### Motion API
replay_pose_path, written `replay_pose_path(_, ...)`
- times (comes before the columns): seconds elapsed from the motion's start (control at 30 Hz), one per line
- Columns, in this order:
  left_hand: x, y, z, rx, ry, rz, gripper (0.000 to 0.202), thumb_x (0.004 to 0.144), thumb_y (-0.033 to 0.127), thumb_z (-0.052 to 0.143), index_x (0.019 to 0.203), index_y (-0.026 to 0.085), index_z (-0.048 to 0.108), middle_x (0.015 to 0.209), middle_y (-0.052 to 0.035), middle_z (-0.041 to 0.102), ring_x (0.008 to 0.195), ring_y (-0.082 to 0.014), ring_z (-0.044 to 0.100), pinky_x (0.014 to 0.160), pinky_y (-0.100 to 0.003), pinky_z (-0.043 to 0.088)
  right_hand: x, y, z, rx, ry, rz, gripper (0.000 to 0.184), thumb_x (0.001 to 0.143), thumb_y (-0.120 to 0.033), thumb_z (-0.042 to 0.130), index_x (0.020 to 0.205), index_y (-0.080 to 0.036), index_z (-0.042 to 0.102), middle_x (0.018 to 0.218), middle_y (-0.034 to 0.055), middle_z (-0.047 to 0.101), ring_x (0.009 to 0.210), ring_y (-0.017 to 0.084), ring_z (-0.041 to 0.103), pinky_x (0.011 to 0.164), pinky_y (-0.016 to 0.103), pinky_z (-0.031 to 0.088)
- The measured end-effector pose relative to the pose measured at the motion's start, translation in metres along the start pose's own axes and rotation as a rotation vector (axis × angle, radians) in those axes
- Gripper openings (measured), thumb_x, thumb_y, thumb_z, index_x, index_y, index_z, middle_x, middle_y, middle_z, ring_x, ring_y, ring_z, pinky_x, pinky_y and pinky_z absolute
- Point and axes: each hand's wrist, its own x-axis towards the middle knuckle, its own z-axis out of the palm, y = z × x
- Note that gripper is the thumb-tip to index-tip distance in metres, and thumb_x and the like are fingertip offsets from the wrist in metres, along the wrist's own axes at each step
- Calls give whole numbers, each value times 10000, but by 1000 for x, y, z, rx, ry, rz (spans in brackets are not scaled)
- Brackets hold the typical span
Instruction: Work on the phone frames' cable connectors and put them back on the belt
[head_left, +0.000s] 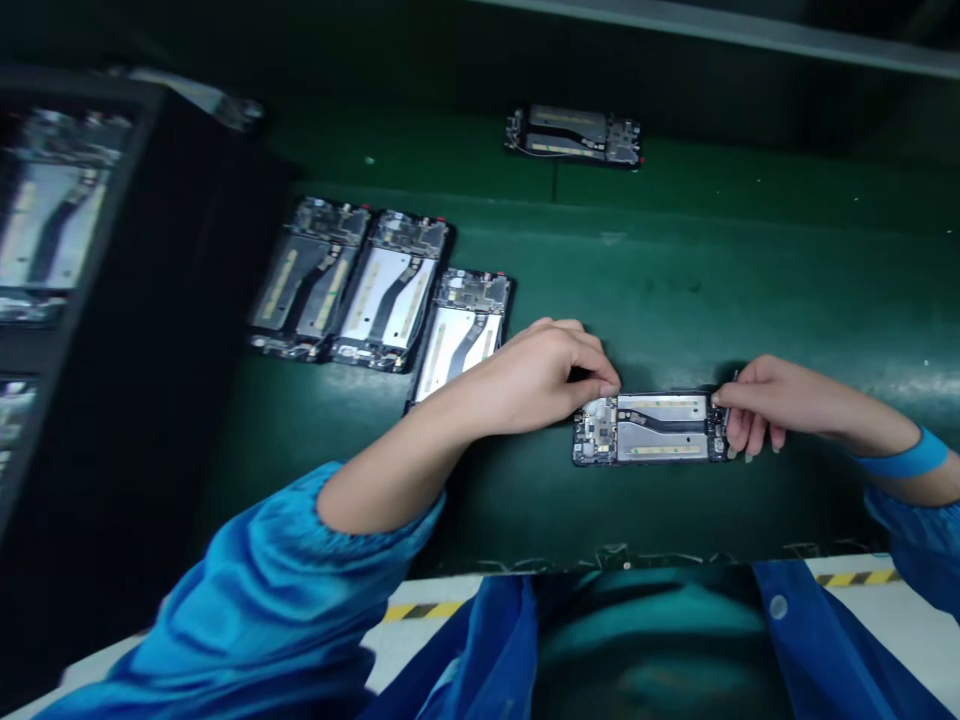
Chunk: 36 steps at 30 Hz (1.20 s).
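An opened phone (664,427) lies sideways on the green mat near the front edge, its circuit board at the left end and a black flex cable along the middle. My left hand (551,370) is closed in a pinch at its upper left corner, by the board. What those fingertips hold is too small to make out. At the phone's right end, my right hand (772,400) has its thumb on the corner and its fingers curled. A thin grey tool (734,378) shows partly between these fingers; the rest is hidden.
Beside my left forearm lies an opened phone (457,340), partly covered by it. Two more phones (390,290) lie side by side farther left, and another phone (574,137) sits at the back. A dark rack (150,300) holding phones stands at the left.
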Motion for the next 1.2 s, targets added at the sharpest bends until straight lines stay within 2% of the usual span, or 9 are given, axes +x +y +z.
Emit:
replay_pose_path(0.17,3,-1,8,18,23,15,189,954,241,607,920,232,793,937,-17,781,923,-203,623,916,-356,414,1,3,1,4,-7,-4,418,911,-344,576,590,-130,739,675,132,772,560,152,723,392,157,479)
replay_pose_path(0.3,3,0,7,42,20,25,190,949,220,609,912,235,795,927,-9,778,924,-200,616,896,-354,390,1,3,1,12,-2,-9,414,889,-381,611,583,-130,733,661,138,765,558,160,723,386,160,475)
replay_pose_path(0.7,13,8,8,85,-10,74,204,949,255,599,899,244,796,922,-13,777,904,-195,609,891,-353,389,1,1,5,40,41,10,417,897,-304,563,548,-137,717,634,144,756,536,155,707,394,170,481)
replay_pose_path(0.9,19,15,13,140,-11,78,203,935,202,601,895,250,794,944,-6,778,915,-198,609,879,-357,375,0,-2,5,34,59,22,398,892,-262,563,546,-135,713,588,126,736,514,150,698,386,162,473)
replay_pose_path(1.03,29,20,16,171,-27,97,230,920,177,579,897,247,797,968,-10,780,928,-202,611,875,-364,376,1,0,5,35,56,8,388,887,-259,559,554,-132,712,618,131,749,517,147,703,385,157,473)
replay_pose_path(1.2,52,33,24,186,-31,105,258,880,137,571,888,247,804,959,-9,782,944,-210,619,882,-378,395,3,1,4,32,46,-28,380,881,-266,547,565,-135,714,628,132,755,521,146,709,381,155,473)
